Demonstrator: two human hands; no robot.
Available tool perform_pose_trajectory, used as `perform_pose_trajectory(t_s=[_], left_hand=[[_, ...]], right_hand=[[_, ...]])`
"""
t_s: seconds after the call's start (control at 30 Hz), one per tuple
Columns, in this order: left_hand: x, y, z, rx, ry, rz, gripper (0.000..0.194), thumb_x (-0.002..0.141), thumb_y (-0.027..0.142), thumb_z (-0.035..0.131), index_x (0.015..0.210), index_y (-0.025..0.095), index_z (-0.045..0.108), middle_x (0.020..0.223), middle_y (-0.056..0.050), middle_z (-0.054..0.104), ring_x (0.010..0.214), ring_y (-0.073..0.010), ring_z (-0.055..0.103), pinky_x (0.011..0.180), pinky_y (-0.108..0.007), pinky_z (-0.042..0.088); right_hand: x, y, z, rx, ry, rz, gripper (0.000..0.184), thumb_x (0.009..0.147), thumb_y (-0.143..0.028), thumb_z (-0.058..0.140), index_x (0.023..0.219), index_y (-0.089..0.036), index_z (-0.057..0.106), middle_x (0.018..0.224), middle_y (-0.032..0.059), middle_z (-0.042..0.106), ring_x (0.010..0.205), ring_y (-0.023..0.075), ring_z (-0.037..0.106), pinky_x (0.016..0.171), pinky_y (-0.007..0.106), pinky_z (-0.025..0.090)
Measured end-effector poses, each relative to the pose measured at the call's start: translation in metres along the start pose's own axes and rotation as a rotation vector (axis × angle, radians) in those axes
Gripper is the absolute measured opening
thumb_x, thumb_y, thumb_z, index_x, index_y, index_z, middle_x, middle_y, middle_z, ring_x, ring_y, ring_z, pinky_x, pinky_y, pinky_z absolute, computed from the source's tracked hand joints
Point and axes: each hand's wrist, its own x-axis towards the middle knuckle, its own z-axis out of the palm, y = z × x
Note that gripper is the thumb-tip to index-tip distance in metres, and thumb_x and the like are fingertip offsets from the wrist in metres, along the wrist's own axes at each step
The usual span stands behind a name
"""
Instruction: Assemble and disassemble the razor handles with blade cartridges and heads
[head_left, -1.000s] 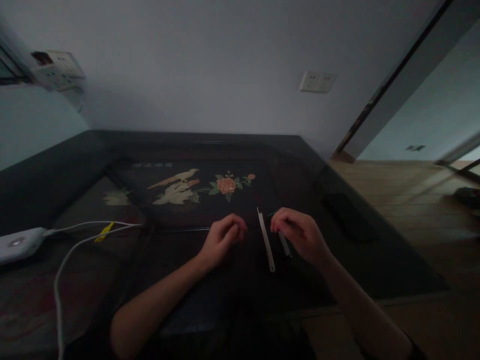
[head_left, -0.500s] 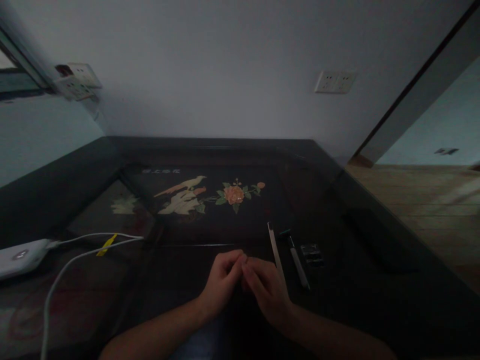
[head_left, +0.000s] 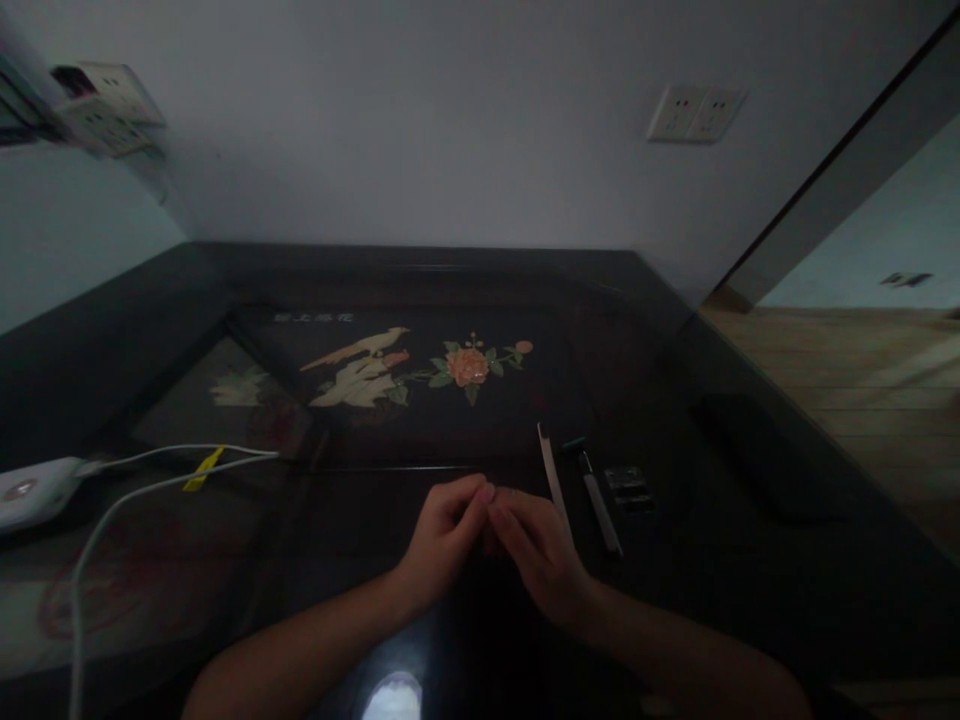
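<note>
My left hand [head_left: 448,535] and my right hand [head_left: 541,560] meet at the fingertips above the near part of a dark, glossy table [head_left: 420,440]. Both are closed, thumbs pressed to fingers. Whatever lies in the pinch, if anything, is hidden or too small to name. Just beyond my right hand lies a long, thin pale strip [head_left: 553,475] with a dark tip, its near end partly behind the hand. Beside it rests a T-shaped razor [head_left: 598,505] with a grey handle and green head. A small clear and dark packet [head_left: 630,490] sits right of the razor.
A white device [head_left: 37,492] with a white cable [head_left: 142,490] and yellow tag [head_left: 204,468] lies at left. At right is a flat dark object [head_left: 757,460]. The wall [head_left: 420,130] with a socket [head_left: 694,113] rises behind the table, which bears a bird-and-flower picture [head_left: 465,367].
The view has tilted slightly down, so the wall and table items sit higher in the picture. Both hands stay joined at the fingertips, and a bright reflection now shows at the bottom.
</note>
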Motion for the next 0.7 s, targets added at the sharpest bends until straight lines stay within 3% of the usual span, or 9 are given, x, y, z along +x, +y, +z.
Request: perform_pose_trajectory(t_s=[0.7], left_hand=[[0.0005,0.0006,-0.0005,0.072,0.017,0.01,0.055,0.086,0.062,0.046,0.055,0.017,0.043,0.047,0.005,0.04,0.046,-0.0081,0.036,0.045,-0.021,0.03]], right_hand=[[0.0018,-0.0019,-0.0012,-0.049,-0.005,-0.055,0.043,0.099,-0.039,0.035,0.063,-0.02,0.046,0.063,-0.0008,0.049,0.06,0.0125,0.047,0.059,0.025,0.038]])
